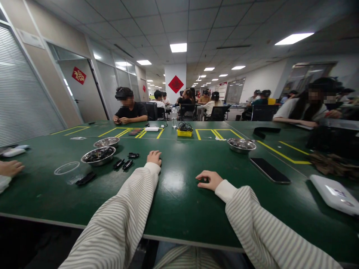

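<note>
My left hand (154, 157) rests on the green table (179, 209) with its fingers stretched forward and nothing visible in it. Just left of it lie several small black clip-like parts (127, 164). My right hand (209, 180) lies on its side on the table, its fingers loosely curved and a gap between thumb and forefinger. That hand is empty. Further left, a steel bowl (84, 158) holds a heap of black parts. Behind it stands a second steel bowl (97, 144). A third steel bowl (241, 150) is beyond my right hand, with a dark phone (269, 170) beside it.
A clear plastic cup (67, 172) and a black piece (85, 179) lie at left, near another person's hand (11, 168). Ahead are a yellow basket of cables (184, 133) and a bottle (174, 118). A white case (335, 194) sits at right. People sit across and at right.
</note>
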Demonstrator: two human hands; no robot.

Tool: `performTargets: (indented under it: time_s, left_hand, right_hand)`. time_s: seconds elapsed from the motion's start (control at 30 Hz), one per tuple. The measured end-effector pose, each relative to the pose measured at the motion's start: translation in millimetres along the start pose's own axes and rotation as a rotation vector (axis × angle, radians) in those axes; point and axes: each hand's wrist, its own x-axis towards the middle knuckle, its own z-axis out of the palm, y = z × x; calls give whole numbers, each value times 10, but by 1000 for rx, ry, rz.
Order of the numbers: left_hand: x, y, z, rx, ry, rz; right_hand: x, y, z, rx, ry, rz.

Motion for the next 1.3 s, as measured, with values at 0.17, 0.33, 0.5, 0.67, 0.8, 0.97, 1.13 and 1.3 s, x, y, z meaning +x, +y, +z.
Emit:
performTargets:
  time_s: [0.17, 0.33, 0.5, 0.67, 0.8, 0.97, 1.13, 1.3]
  left_hand:
    - [82, -281, 74, -3, -173, -47]
    - [45, -143, 97, -38, -173, 15]
    - [-7, -45, 81, -184, -158, 121]
    - [-146, 258, 77, -335, -234, 250]
    - [-377, 709, 42, -404, -295, 380]
    - [-671, 1167, -61, -482, -338, 473]
    - [-745, 1265, -119, -500, -317, 420]
    - [-733, 1250, -126, -505, -302, 341]
  right_hand:
    - [8, 2, 7, -47, -9, -17]
    - [12, 9, 10, -78, 0, -4]
    - [7, -19, 5, -40, 22, 1]
    - [10, -73, 25, 112, 45, 108]
    - [20, -65, 51, 268, 105, 204]
    - [22, -41, 63, 343, 163, 218]
    - [14, -55, 69, 400, 175, 191]
    - [6, -104, 77, 411, 174, 188]
